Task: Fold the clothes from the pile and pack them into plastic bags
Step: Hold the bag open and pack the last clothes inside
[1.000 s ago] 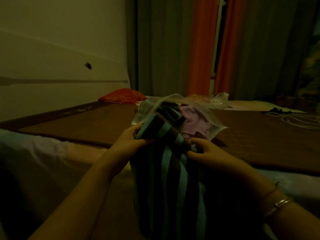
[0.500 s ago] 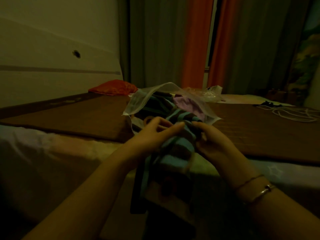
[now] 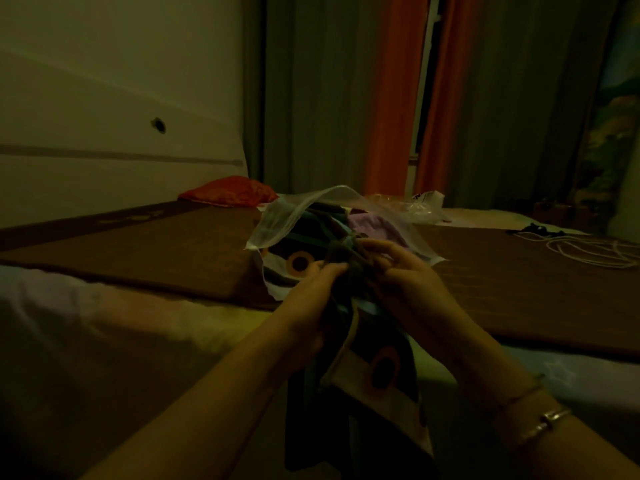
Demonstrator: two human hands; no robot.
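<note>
Your left hand (image 3: 313, 292) and right hand (image 3: 398, 271) both pinch the bunched top of the striped garment (image 3: 374, 368) just in front of the plastic bag (image 3: 294, 216) mouth on the bed (image 3: 156, 247). The bag lies straight ahead, equally near both hands; the garment's long axis hangs down toward you, dark with teal stripes and circle prints.

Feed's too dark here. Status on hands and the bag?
Left hand and right hand both grip the striped garment at the plastic bag mouth. Garment mostly hanging outside. Nothing blocking.
</note>
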